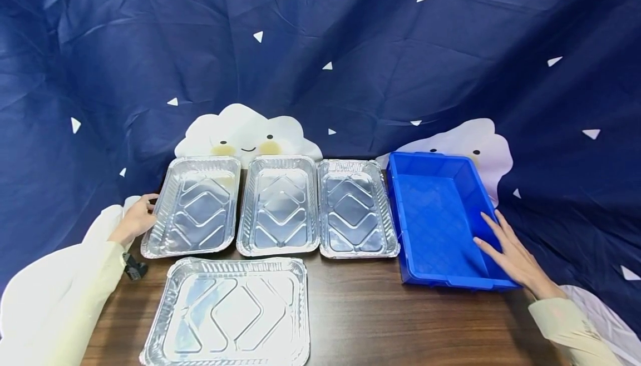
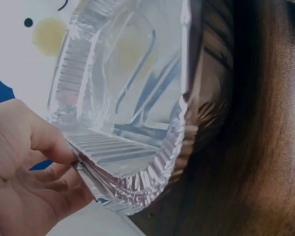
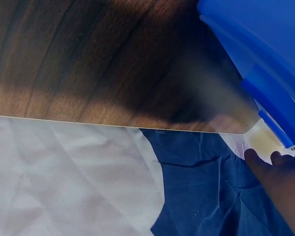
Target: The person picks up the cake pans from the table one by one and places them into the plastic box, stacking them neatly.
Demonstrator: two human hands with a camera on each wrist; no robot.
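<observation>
At the left end of the back row, my left hand (image 1: 136,219) pinches the outer rim of a rectangular foil tray (image 1: 200,210). The left wrist view has the thumb (image 2: 54,142) over the tray's crimped edge (image 2: 137,194), with the other fingers beneath it. My right hand (image 1: 516,257) is at the right wall of a blue plastic bin (image 1: 435,227), fingers spread and fairly straight, overlapping that wall. In the right wrist view only part of this hand (image 3: 280,189) shows, close to the bin's rim (image 3: 273,103).
Two more foil trays, one central (image 1: 280,210) and one (image 1: 353,210) beside the bin, complete the row. A larger foil tray (image 1: 235,310) lies in front at left. All stand on a dark wooden table (image 1: 370,310) before a blue cloth backdrop (image 1: 320,49) with clouds.
</observation>
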